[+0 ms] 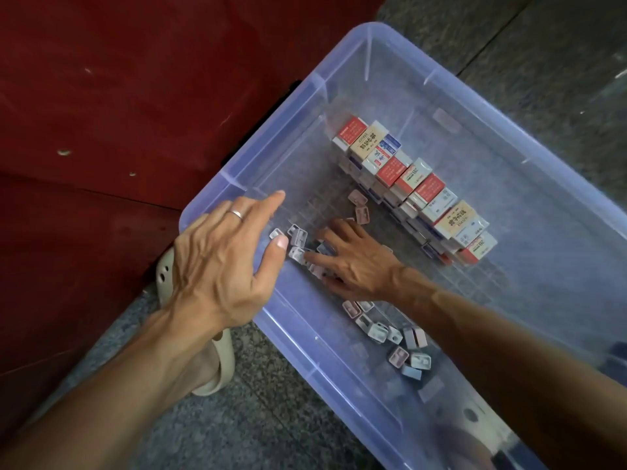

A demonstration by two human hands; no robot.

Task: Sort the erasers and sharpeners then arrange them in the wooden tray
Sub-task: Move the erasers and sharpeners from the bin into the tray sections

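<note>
- Reaching into a clear bluish plastic bin (342, 62), the right hand (356, 262) lies palm down on the bin floor with its fingers spread over a small heap of sharpeners (298, 239); whether any fingertip pinches one cannot be told.
- Hovering at the bin's near-left wall, the left hand (220, 262) has its fingers straight and relaxed, holding nothing, with a ring (236, 214) on one finger; its thumb tip sits just beside the same heap.
- Erasers (414, 188) in red, tan and blue-white sleeves are stacked in a neat block several layers high, running diagonally across the middle of the bin floor, apart from both hands.
- Two pinkish sharpeners (359, 205) lie loose between that block and the right hand's fingertips.
- A second scatter of sharpeners (390, 337), grey, pink and pale blue, lies along the near wall, partly under the right forearm.
- The bin wall rises between the left wrist and the heap.
- Outside the bin, a cream perforated clog (217, 368) shows below the left forearm, on a speckled stone floor (258, 418) beside a red surface (118, 96).
</note>
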